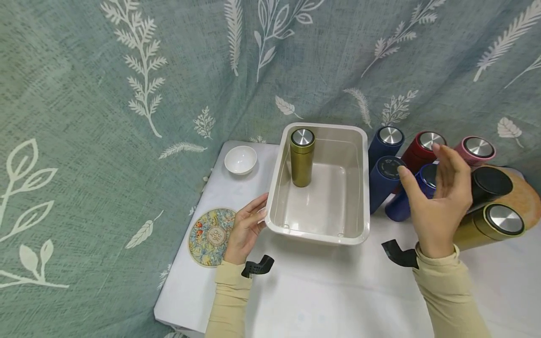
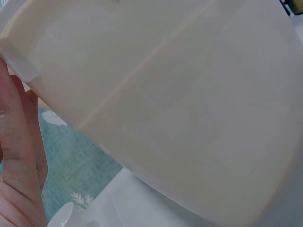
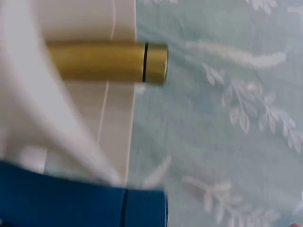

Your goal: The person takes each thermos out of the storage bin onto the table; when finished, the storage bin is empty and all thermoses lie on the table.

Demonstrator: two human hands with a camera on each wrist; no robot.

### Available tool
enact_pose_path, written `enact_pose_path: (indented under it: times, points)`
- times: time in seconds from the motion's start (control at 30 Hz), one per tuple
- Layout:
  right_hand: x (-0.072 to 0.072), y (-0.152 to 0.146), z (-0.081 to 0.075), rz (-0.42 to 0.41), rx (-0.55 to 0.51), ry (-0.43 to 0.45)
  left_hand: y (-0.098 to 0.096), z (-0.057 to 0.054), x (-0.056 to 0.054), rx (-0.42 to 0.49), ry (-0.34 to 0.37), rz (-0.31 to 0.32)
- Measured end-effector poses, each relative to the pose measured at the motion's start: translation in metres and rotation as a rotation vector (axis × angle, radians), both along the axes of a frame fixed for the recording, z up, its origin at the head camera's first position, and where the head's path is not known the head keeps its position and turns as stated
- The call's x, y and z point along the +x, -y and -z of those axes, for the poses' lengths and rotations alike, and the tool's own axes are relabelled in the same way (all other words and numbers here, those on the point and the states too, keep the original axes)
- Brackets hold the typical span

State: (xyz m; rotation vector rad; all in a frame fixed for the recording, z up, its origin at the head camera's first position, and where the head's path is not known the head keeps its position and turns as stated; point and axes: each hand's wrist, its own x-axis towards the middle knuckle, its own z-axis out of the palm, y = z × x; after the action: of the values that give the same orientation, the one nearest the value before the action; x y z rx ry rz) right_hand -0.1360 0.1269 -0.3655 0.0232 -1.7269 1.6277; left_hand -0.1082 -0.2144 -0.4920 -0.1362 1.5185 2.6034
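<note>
A beige plastic bin (image 1: 319, 238) stands mid-table with a gold thermos bottle (image 1: 302, 169) upright inside, near its back left. My left hand (image 1: 245, 230) touches the bin's left side by the front corner, its fingers (image 2: 16, 127) straight along the edge in the left wrist view. To the right of the bin, my right hand (image 1: 444, 206) is raised with thumb and fingers apart and nothing between them. It overlaps a bright blue bottle (image 1: 399, 206) and a red bottle (image 1: 416, 152) in the head view. Beside them is a navy bottle (image 1: 382, 185) with a dark top.
Another navy bottle (image 1: 380, 145), a pink bottle (image 1: 477, 148), a black bottle (image 1: 492, 180) and a second gold bottle (image 1: 477, 230) crowd the right. Behind them lies a round wooden board (image 1: 526, 192). A white bowl (image 1: 240, 160) and a patterned round mat (image 1: 207, 246) are at left.
</note>
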Motion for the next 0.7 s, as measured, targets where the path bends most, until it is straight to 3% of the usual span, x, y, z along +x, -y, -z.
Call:
enact_pose_path:
  times: [0.17, 0.3, 0.7]
  points:
    - [-0.019, 0.020, 0.008, -0.094, 0.154, 0.026, 0.000, 0.000, 0.000, 0.000, 0.003, -0.001]
    - [-0.033, 0.037, 0.014, -0.158, 0.214, 0.043, -0.001, -0.001, 0.000, 0.000, 0.002, -0.001]
    - [-0.073, 0.077, 0.028, -0.287, 0.298, 0.167, 0.000, -0.001, 0.000, -0.003, 0.008, -0.014]
